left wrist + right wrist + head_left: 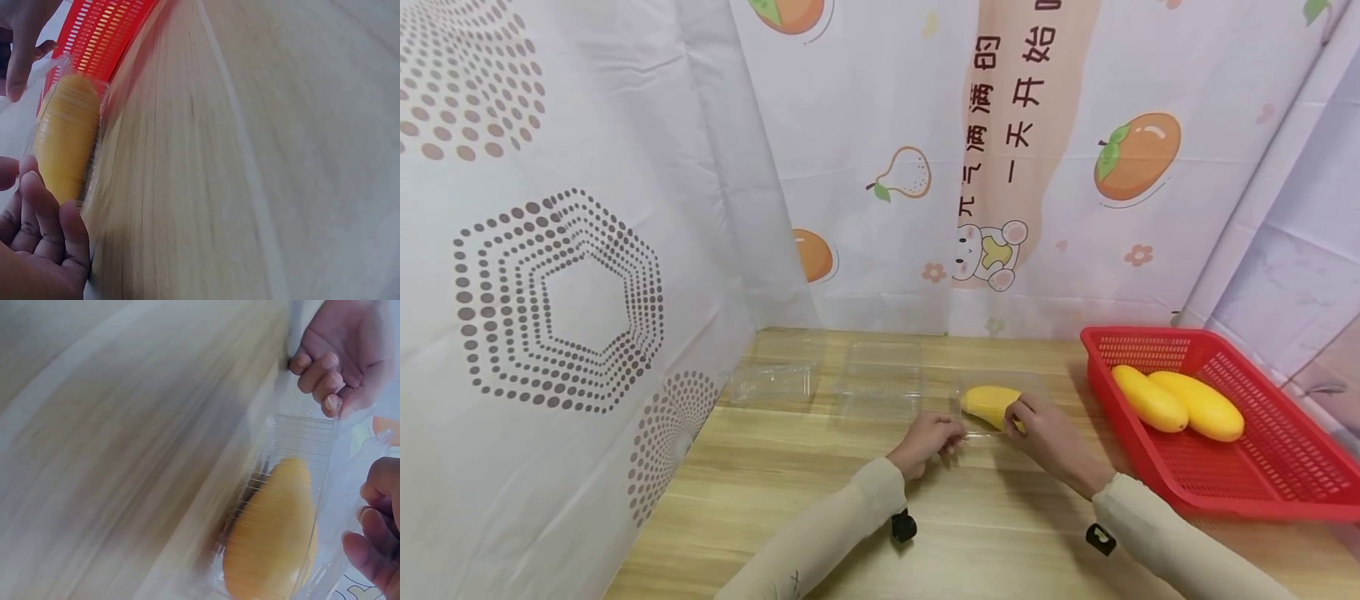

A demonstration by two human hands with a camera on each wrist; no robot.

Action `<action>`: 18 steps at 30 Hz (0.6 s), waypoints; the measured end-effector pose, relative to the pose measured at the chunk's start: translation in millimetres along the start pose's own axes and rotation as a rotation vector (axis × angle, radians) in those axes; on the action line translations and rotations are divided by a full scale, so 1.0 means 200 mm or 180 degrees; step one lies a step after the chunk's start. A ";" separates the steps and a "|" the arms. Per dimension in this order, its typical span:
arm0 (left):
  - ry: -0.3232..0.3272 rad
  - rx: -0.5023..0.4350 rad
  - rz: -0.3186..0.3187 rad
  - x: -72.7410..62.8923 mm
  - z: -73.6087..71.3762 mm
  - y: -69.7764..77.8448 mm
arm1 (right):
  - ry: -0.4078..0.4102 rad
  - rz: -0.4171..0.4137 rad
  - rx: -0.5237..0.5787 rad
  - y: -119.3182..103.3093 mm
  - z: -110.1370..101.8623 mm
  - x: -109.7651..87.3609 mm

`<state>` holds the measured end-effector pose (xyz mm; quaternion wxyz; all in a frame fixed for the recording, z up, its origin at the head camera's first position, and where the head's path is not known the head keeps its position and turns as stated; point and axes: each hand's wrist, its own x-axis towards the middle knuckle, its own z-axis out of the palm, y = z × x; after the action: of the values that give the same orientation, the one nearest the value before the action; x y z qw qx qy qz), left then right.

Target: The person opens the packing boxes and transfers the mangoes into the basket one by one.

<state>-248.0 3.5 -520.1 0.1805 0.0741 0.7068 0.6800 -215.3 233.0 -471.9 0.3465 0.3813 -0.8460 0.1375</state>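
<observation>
A yellow mango [987,402] lies in a clear plastic box [303,428] on the table, its lid raised on one side. My left hand [931,442] pinches a near corner of the box between thumb and index finger; its other fingers are curled, as the right wrist view shows [344,359]. Over the mango's right end is my right hand [1052,437], its fingers bent around the edge of the clear lid [347,487]. That hand hides part of the mango in the head view. Only its fingers [375,544] show in the right wrist view.
To the right stands a red plastic basket [1195,502] with two yellow mangoes [1198,406] inside. Two more clear plastic boxes, one at left [772,383] and one in the middle [880,381], sit on the wooden table [760,483]. Printed curtains [865,108] enclose the back and sides.
</observation>
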 end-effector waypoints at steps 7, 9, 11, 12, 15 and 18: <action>0.0059 0.0027 -0.0024 0.00 0.01 0.00 | -0.0283 0.0293 0.0043 0.00 -0.03 0.01; 0.0072 0.0032 -0.0025 0.00 0.01 0.00 | -0.0296 0.0334 0.0052 0.00 -0.03 0.01; 0.0077 0.0041 -0.0025 0.00 0.01 0.00 | -0.0298 0.0352 0.0049 0.00 -0.03 0.01; 0.0076 0.0043 -0.0028 0.00 0.00 0.00 | -0.0296 0.0358 0.0047 0.00 -0.03 0.01; 0.0073 0.0050 -0.0031 0.00 0.00 0.00 | -0.0306 0.0382 0.0052 0.00 -0.03 0.02; 0.0061 0.0054 -0.0023 0.00 0.00 0.00 | -0.0313 0.0393 0.0057 0.00 -0.03 0.02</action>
<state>-248.0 3.8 -519.8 0.1755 0.0666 0.7145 0.6739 -214.8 234.0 -463.8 0.2921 0.3378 -0.8825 0.1472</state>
